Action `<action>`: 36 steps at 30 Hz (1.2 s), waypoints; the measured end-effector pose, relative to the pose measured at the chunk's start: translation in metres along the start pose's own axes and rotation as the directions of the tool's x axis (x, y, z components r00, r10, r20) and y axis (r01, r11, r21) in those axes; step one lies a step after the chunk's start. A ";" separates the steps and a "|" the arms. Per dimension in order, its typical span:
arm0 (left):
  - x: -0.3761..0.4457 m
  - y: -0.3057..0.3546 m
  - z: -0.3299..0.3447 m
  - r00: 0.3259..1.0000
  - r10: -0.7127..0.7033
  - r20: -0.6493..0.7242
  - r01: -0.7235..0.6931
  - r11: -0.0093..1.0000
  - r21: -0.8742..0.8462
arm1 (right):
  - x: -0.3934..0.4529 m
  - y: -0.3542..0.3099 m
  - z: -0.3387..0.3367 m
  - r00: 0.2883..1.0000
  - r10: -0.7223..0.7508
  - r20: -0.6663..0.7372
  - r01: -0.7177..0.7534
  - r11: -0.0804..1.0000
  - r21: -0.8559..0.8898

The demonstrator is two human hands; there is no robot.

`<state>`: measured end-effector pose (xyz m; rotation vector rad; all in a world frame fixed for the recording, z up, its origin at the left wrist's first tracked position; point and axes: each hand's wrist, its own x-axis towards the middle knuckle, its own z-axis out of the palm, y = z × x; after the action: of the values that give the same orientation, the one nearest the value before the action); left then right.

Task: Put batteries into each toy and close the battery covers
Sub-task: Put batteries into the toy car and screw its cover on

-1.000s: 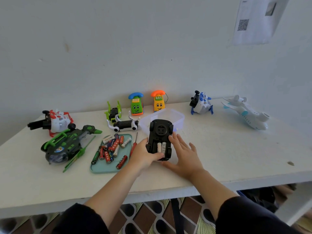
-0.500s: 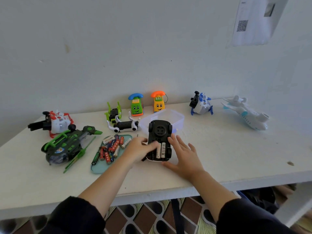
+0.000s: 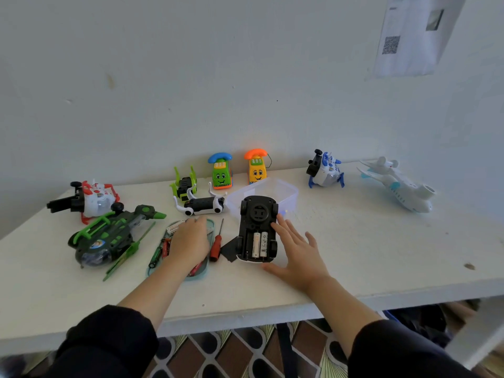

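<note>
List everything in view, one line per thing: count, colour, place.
toy car: 1, black, upside down at centre, bay open with two white batteries
battery cover: 1, black, flat left of the car
screwdriver: 1, red handle, between tray and cover
tray: 1, teal, holds loose batteries, under the left hand
clear box: 1, behind the car
helicopters: green-black, red-white, blue-white
toy phones: green, orange, at the wall
plane: 1, white, far right
table: 1, white
left hand: over the tray
right hand: open, beside the car
</note>
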<state>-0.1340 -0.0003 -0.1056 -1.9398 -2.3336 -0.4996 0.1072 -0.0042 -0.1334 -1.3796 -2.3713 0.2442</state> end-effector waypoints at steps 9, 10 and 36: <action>-0.026 0.052 -0.033 0.998 -0.055 0.028 0.053 0.547 -0.835 | -0.001 -0.001 0.001 1.000 0.005 0.005 -0.004 1.000 -0.018; -0.030 0.056 -0.030 0.998 -0.060 -0.029 0.010 0.565 -0.825 | -0.001 0.000 0.001 1.000 0.006 0.009 -0.006 1.000 -0.016; -0.041 0.048 0.019 0.905 0.319 -0.280 -0.406 0.843 -0.353 | -0.001 -0.002 0.004 1.000 0.002 -0.020 -0.002 1.000 -0.004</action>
<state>-0.0763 -0.0261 -0.1245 -2.2916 -1.7663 -1.1582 0.1043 -0.0055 -0.1365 -1.3806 -2.3556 0.2253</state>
